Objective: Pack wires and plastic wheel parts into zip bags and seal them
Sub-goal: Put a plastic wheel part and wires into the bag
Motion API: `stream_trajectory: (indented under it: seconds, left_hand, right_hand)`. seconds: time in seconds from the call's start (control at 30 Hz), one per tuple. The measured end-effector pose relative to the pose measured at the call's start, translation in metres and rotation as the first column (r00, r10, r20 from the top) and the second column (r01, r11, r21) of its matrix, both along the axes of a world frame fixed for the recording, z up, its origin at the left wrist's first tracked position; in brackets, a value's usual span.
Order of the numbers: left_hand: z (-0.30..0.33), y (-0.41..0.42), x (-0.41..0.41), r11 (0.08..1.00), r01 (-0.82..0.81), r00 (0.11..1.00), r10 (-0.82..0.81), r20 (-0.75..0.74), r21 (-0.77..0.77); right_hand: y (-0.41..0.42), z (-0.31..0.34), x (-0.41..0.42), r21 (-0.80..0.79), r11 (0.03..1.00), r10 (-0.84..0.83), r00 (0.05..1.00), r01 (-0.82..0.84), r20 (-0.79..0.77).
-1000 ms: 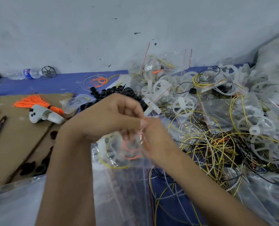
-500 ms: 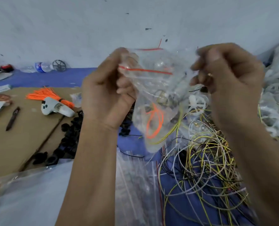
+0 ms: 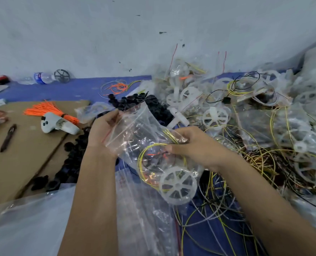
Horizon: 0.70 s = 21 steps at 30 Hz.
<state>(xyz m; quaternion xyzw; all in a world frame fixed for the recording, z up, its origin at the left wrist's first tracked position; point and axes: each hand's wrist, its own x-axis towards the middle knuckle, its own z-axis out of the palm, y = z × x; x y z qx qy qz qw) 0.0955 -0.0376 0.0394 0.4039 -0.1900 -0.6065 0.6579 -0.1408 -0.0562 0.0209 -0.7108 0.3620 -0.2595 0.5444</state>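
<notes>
Here, left of frame centre, the left hand (image 3: 102,132) pinched the red-striped mouth corner of the clear plastic zip bag (image 3: 135,133), whose long axis slanted down toward the lower right. Just right of centre, the right hand (image 3: 194,145) gripped the yellow wire coil (image 3: 144,156) inside the bag, with the translucent white spoked plastic wheel (image 3: 177,185) below it at the bag's low end, so the unsealed mouth seemed nearer the left hand.
</notes>
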Motion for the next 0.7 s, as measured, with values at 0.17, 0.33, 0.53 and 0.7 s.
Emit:
stream_trajectory:
  seconds: [0.17,0.33,0.53,0.7]
  left_hand:
    - [-0.007,0.001,-0.003,0.989,0.091,0.983,-0.107,-0.146,-0.114]
    - [-0.004,0.002,-0.004,0.927,0.357,0.926,-0.335,0.174,-0.112]
    - [-0.009,-0.004,-0.035,0.962,0.261,0.878,-0.27,0.395,0.076]
    - [-0.019,-0.009,-0.053,0.961,0.267,0.89,-0.274,0.365,0.069]
  right_hand:
    - [0.001,0.004,0.001,0.02,0.995,-0.1,0.992,0.099,0.071]
    - [-0.001,0.013,0.0,0.169,0.956,-0.247,0.969,0.238,0.033]
    - [-0.001,0.018,-0.017,0.288,0.924,-0.218,0.966,0.251,-0.142]
    - [-0.018,0.009,-0.034,0.223,0.877,-0.406,0.905,0.425,-0.129]
